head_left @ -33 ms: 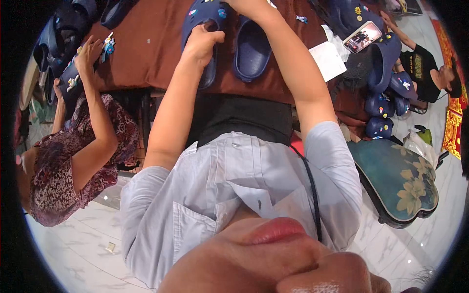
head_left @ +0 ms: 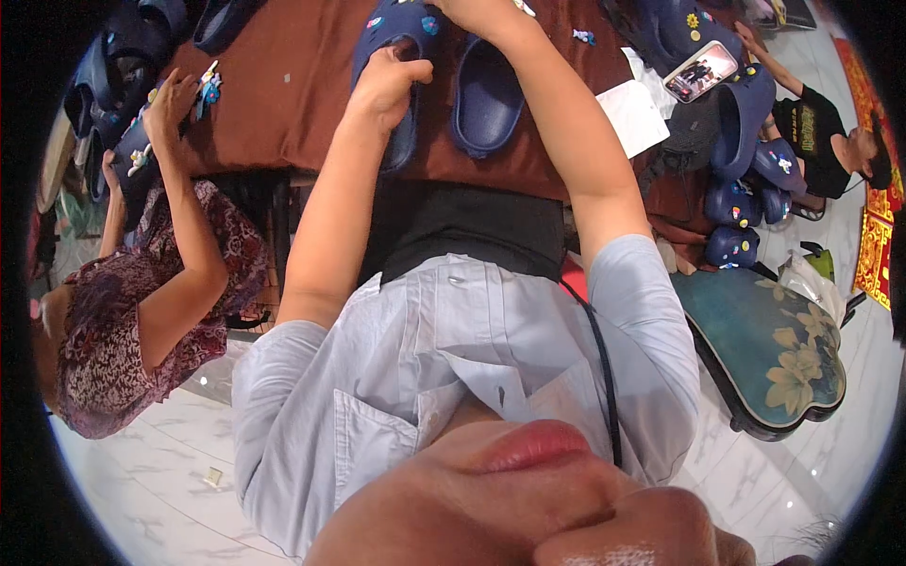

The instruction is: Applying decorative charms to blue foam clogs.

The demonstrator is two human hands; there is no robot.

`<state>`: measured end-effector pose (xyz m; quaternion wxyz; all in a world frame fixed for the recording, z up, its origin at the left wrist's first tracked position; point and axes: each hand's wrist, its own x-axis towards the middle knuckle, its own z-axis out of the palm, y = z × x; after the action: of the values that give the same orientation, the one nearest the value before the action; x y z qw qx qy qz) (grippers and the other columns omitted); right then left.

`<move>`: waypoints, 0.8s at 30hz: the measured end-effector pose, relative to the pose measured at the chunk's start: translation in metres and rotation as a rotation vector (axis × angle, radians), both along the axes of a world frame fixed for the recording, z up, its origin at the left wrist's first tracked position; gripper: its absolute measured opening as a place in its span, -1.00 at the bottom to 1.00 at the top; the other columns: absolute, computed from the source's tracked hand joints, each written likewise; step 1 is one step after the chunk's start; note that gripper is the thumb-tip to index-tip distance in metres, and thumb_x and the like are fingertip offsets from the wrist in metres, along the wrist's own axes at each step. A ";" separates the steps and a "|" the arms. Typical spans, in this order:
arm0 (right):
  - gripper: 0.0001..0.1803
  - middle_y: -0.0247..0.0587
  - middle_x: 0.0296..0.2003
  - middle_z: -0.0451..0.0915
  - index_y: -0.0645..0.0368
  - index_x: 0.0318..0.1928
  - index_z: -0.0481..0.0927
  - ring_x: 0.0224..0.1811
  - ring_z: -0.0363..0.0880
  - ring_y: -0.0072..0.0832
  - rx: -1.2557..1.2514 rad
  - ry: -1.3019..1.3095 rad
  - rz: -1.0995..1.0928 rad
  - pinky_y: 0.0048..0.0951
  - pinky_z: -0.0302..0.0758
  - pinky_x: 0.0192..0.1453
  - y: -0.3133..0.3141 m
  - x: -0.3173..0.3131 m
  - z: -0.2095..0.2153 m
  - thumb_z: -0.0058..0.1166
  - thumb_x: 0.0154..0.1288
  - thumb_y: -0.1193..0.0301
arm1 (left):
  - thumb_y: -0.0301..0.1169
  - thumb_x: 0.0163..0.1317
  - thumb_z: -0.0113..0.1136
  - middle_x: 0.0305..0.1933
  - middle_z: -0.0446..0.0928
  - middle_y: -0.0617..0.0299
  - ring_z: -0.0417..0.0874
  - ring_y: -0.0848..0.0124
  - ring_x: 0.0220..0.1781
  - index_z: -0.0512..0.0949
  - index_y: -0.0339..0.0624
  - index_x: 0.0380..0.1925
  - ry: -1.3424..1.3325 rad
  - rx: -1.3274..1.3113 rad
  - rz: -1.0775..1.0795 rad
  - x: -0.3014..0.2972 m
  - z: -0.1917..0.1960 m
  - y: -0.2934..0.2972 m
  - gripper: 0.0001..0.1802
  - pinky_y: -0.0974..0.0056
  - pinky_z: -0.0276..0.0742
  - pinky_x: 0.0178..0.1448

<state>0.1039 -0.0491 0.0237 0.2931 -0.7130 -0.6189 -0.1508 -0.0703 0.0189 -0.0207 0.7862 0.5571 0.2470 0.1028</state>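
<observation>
Gripping the decorated clog (head_left: 400, 24) at its foot opening, the left hand (head_left: 385, 85) is curling with its thumb pointing toward the right, its fingers partly hidden by the shoe. The right hand (head_left: 470, 13) is reaching to the clog's front at the upper edge of the frame; its fingertips are running out of view, so I cannot tell whether they are closing on anything. This dark blue clog, with small colored charms on its upper, is lying at the top centre of the frame, sole toward the brown cloth (head_left: 283, 113). Just to its right, under the right forearm, a second clog (head_left: 486, 104) is resting with its open heel facing the lower edge. Farther right, a small blue-and-white charm (head_left: 584, 37) is lying on the cloth, and a white sheet (head_left: 630, 118) is lying near a lit phone (head_left: 701, 73). More blue clogs (head_left: 741, 118) are crowding the upper right, where a person in a black shirt (head_left: 819, 141) is extending an arm. At the left, a person in a patterned dress (head_left: 123, 321) is holding another blue clog (head_left: 140, 193), with colorful charms (head_left: 209, 91) lying beside that person's upper hand. A teal floral seat (head_left: 755, 344) is standing at the right.
</observation>
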 end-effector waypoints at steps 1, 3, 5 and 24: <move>-0.94 -0.02 -0.40 0.59 0.15 -0.43 0.60 -0.21 0.58 0.00 0.000 -0.034 0.058 -0.05 0.52 -0.09 0.003 0.000 -0.002 0.22 0.12 0.48 | -0.70 -0.04 0.16 -0.17 0.59 0.23 0.62 0.37 -0.19 0.55 -0.41 0.02 -0.061 -0.047 -0.019 -0.004 0.004 0.002 -0.50 0.30 0.55 -0.03; -0.94 -0.03 -0.40 0.59 0.16 -0.43 0.60 -0.21 0.58 -0.02 0.019 -0.014 0.067 -0.07 0.52 -0.09 0.002 -0.007 -0.001 0.21 0.14 0.47 | -0.70 -0.06 0.17 -0.15 0.58 0.27 0.60 0.39 -0.17 0.54 -0.37 0.04 -0.118 -0.098 -0.033 -0.011 0.004 0.008 -0.47 0.33 0.53 -0.02; -0.93 -0.05 -0.40 0.59 0.18 -0.42 0.60 -0.21 0.58 -0.03 0.039 0.008 0.079 -0.08 0.52 -0.10 0.000 -0.017 0.005 0.21 0.15 0.47 | -0.69 -0.12 0.21 -0.08 0.55 0.28 0.53 0.44 -0.08 0.55 -0.35 0.09 -0.125 -0.173 -0.112 -0.018 0.001 0.017 -0.39 0.35 0.46 0.02; -0.86 -0.06 -0.22 0.66 0.24 -0.19 0.71 -0.06 0.61 -0.09 0.209 0.208 0.024 -0.19 0.52 0.06 -0.045 -0.044 0.010 0.21 0.24 0.59 | -0.58 -0.06 0.23 -0.15 0.58 0.32 0.58 0.50 -0.15 0.57 -0.32 -0.03 -0.134 -0.145 -0.170 -0.023 0.013 0.021 -0.53 0.39 0.49 0.01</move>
<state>0.0600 -0.0946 0.0339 0.4302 -0.6827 -0.5746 -0.1364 -0.0935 0.0398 -0.0073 0.8450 0.5096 0.1527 0.0547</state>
